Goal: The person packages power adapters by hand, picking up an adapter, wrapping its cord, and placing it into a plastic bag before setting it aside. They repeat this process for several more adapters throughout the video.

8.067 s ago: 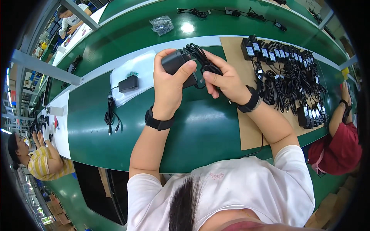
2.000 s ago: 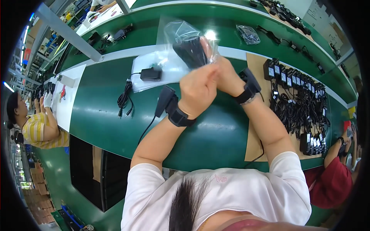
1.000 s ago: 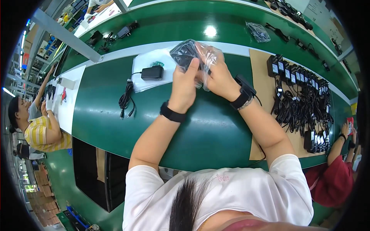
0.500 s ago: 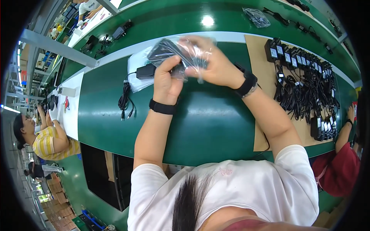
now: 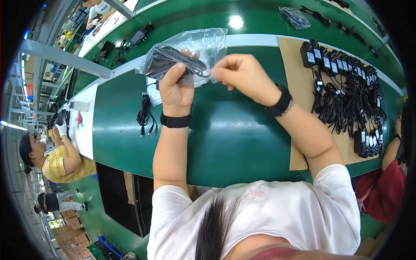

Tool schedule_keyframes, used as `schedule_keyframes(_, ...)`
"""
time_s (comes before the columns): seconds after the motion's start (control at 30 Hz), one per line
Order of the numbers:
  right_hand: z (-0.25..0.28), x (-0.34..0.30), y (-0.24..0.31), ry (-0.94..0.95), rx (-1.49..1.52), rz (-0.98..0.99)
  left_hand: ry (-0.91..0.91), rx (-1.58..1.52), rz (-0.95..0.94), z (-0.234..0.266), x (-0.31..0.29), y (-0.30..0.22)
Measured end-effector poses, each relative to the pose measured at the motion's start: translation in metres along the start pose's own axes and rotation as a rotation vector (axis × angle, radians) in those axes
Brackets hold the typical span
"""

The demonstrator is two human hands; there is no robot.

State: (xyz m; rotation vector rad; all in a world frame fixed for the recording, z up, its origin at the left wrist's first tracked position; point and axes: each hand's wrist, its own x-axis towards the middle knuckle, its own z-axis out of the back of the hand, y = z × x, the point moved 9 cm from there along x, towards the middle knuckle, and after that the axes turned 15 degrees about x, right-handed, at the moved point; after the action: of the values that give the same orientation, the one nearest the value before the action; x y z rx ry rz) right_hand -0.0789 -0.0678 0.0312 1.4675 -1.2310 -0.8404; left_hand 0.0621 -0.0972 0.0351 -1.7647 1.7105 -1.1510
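Observation:
My left hand [image 5: 177, 91] grips a clear plastic bag [image 5: 216, 40] from below, thumb on top. Inside the bag are a black power adapter and its coiled black cable [image 5: 173, 58]. At the bag's right edge, my right hand [image 5: 249, 78] pinches the plastic between thumb and fingers. Behind and below the bag lie white or clear flat sheets [image 5: 154, 97], partly covered by it. Next to them a bundled black cable [image 5: 143, 113] rests on the green table [image 5: 242, 147].
Rows of black power adapters [image 5: 336, 63] with bundled cables lie on brown cardboard [image 5: 299, 145] at the right. Across the divider, a bagged item [image 5: 294, 18] lies on another green surface. Co-workers sit at the left [image 5: 65, 164] and right [image 5: 383, 193].
The bag has shifted left in my left hand and spread open to view. My right hand has drawn back from around the bag to its right edge.

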Motion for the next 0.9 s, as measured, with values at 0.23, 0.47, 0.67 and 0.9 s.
schedule_keyframes(0.23, 0.004, 0.000, -0.014, -0.006, 0.159, -0.181, 0.116, 0.083, -0.063, -0.013, -0.007, -0.006)
schedule_keyframes(0.47, -0.001, 0.000, -0.016, 0.157, 0.352, -0.124, 0.183, 0.078, 0.032, -0.031, -0.015, 0.003)
schedule_keyframes(0.67, 0.005, 0.004, -0.012, 0.203, 0.569, -0.110, 0.086, -0.079, 0.071, -0.028, -0.014, 0.006)
schedule_keyframes(0.9, 0.019, -0.002, 0.035, 0.020, -0.037, 0.396, 0.148, 0.000, 0.089, -0.034, -0.016, 0.016)
